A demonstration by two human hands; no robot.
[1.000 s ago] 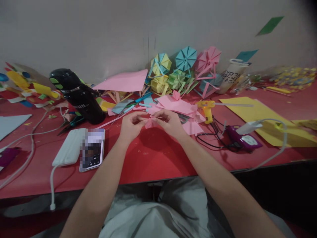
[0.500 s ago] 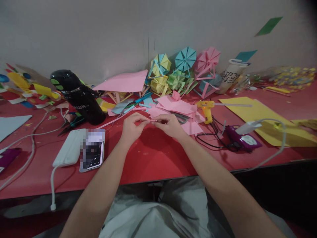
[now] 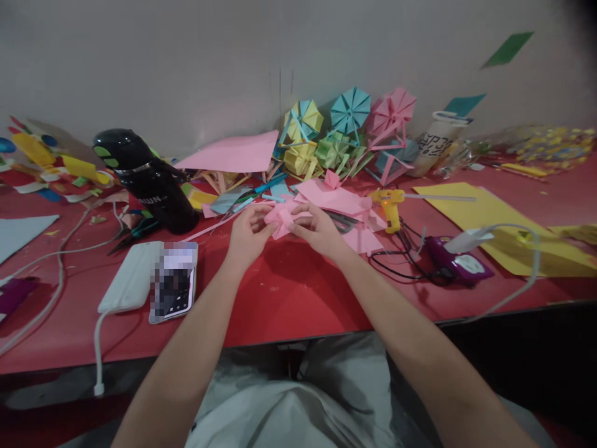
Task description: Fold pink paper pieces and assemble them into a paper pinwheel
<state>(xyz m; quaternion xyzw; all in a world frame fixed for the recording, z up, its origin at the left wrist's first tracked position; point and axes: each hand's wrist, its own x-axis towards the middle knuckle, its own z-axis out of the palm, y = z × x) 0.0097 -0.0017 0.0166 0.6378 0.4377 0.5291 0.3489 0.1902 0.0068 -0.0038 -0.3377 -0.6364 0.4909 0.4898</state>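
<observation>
A folded pink paper piece (image 3: 280, 219) is held up between both hands above the red table (image 3: 298, 298). My left hand (image 3: 250, 235) pinches its left side between thumb and fingers. On the right side, my right hand (image 3: 318, 230) grips it the same way. Just behind the hands lies a pile of pink paper sheets (image 3: 333, 198), with the grey handles of a tool partly under them. Folded paper wheels in yellow, blue, green and pink (image 3: 350, 117) stand on strip frames against the wall.
A black bottle (image 3: 149, 186), a white power bank (image 3: 132, 277) and a phone (image 3: 175, 280) are on the left. To the right are a yellow glue gun (image 3: 390, 208), a purple socket block (image 3: 459, 261), cables and yellow sheets (image 3: 494, 227).
The pink paper, seen as a thin edge between the fingertips before, now shows its folded, star-like face. The fingers of both hands have spread a little and risen slightly around it.
</observation>
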